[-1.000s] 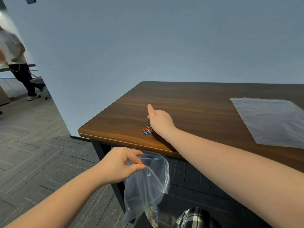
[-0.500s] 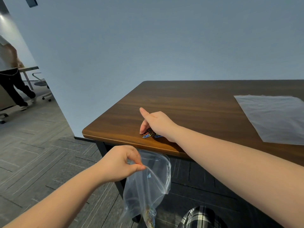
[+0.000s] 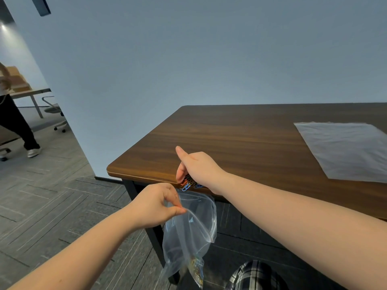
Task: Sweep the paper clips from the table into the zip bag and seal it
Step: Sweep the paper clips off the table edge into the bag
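A clear zip bag (image 3: 189, 237) hangs open just below the front edge of the brown wooden table (image 3: 240, 143). My left hand (image 3: 156, 204) pinches the bag's rim and holds its mouth apart. Several coloured paper clips (image 3: 188, 184) lie bunched right at the table's edge, above the bag's mouth. My right hand (image 3: 199, 167) is cupped over them, thumb up, fingers curled against the clips. More clips (image 3: 195, 267) rest in the bottom corner of the bag.
A second flat clear plastic bag (image 3: 343, 149) lies on the table at the right. A blue-grey wall stands behind the table. At far left a person (image 3: 14, 122) walks by a desk and office chair (image 3: 55, 110). My checked trouser leg (image 3: 251, 276) shows below.
My right hand has dragged the paper clips toward me, from a little inside the table to its very edge. The left hand keeps the bag open under that edge.
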A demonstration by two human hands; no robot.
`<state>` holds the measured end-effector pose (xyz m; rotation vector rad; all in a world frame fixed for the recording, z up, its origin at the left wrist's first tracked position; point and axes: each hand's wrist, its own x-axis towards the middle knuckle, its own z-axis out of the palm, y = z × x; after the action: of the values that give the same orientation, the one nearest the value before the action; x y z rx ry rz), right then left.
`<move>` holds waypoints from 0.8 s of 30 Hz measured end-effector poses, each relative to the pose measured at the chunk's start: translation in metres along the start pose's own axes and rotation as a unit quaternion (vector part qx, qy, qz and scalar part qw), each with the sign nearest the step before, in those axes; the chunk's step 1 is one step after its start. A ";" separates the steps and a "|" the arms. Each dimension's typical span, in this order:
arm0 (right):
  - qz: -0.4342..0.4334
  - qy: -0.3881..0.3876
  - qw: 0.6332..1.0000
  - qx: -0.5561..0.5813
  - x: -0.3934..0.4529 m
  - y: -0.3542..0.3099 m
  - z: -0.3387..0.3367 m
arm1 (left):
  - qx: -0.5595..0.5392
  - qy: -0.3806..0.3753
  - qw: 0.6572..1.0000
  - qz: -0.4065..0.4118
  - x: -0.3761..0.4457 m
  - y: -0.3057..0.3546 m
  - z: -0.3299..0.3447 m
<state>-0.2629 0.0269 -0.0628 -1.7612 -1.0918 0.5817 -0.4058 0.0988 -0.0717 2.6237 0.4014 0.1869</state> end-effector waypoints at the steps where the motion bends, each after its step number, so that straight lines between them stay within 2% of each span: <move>1: 0.002 0.003 1.000 0.006 -0.002 0.000 0.001 | 0.001 -0.001 1.000 0.001 0.000 0.000 0.000; 24: 0.080 0.033 0.988 0.127 -0.036 -0.011 0.006 | 0.008 0.014 1.000 0.011 -0.018 0.014 -0.001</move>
<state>-0.2898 -0.0004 -0.0580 -1.6406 -0.7957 0.7222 -0.4195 0.0816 -0.0648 2.6454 0.3864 0.2285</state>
